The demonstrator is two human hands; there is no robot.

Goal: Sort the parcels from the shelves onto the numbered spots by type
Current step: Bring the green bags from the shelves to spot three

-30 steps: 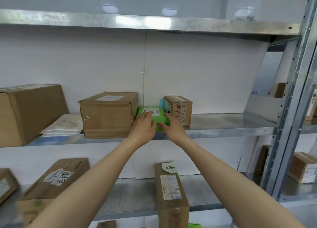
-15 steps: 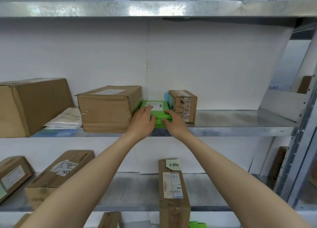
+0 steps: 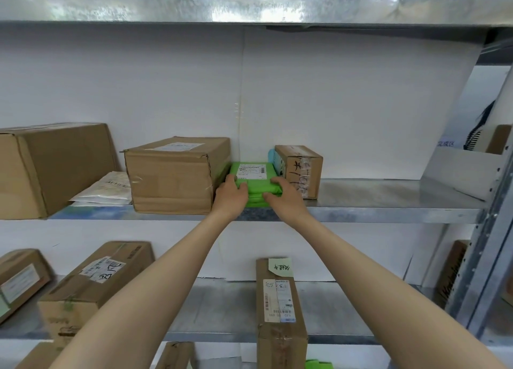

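Both hands grip a flat green plastic mailer parcel [image 3: 254, 178] with a white label, lying on the middle galvanised metal shelf [image 3: 388, 202] near its front edge. The left hand [image 3: 231, 195] clasps its left end, the right hand [image 3: 286, 195] its right end. A medium brown cardboard box [image 3: 172, 174] touches its left; a small taped cardboard box [image 3: 301, 170] stands at its right.

Little has shifted apart from the view, which has turned left and now sits closer to the shelf [image 3: 388, 202], so the right upright has slid toward the frame's edge. Both hands have closed more fully around the green parcel [image 3: 254, 178]: the left hand [image 3: 231, 195] and right hand [image 3: 286, 195] now have fingers curled over its front corners, gripping it.
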